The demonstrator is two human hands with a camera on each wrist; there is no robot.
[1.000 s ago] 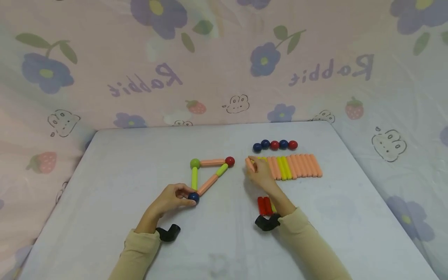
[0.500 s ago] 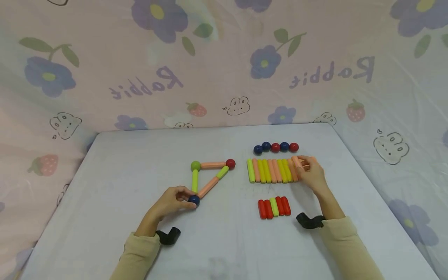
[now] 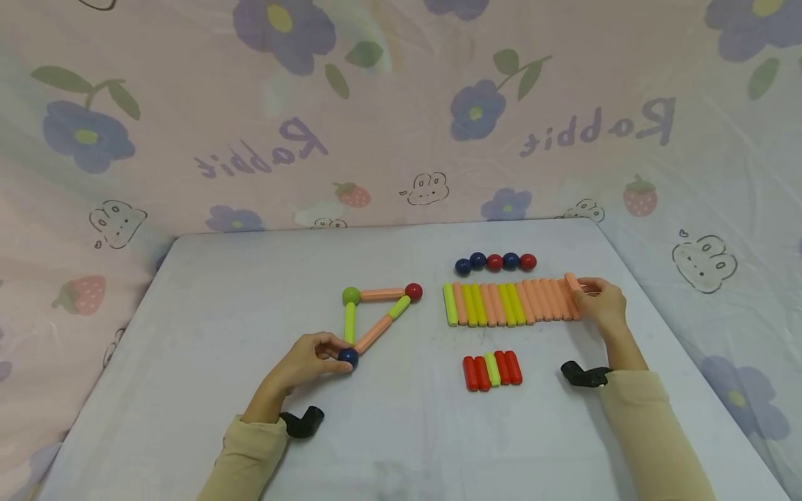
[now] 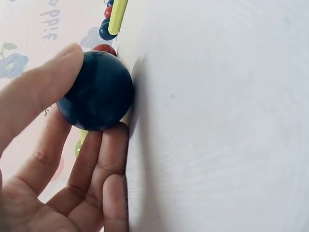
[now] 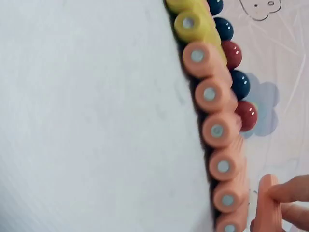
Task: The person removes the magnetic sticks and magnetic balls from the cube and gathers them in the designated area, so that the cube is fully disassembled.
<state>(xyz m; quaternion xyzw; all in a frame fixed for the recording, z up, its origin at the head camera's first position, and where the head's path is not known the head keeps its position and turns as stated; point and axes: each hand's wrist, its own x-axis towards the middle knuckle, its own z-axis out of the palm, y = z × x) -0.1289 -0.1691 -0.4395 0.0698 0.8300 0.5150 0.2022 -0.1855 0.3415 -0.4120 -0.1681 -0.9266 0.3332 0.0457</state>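
Observation:
My left hand [image 3: 311, 356] holds a dark blue ball [image 3: 348, 358] between thumb and fingers on the table; the left wrist view shows this blue ball [image 4: 96, 92] close up. The ball sits at the near corner of a triangle of magnetic sticks, with a green ball [image 3: 351, 296] and a red ball [image 3: 413, 292] at the other corners. At the right end of a row of orange and yellow-green sticks [image 3: 501, 305], my right hand [image 3: 604, 304] pinches an orange stick [image 3: 573, 282]. That orange stick [image 5: 267, 208] looks raised beside the row in the right wrist view.
Behind the stick row lies a line of blue and red balls [image 3: 495, 262]. Several short red sticks [image 3: 470, 374] and one short green stick [image 3: 492, 369] lie in front of it. A patterned curtain [image 3: 388, 111] hangs behind the white table [image 3: 250, 278].
My right hand has travelled from the left end of the stick row to its right end, an orange stick between its fingers. My left hand stays on the blue ball.

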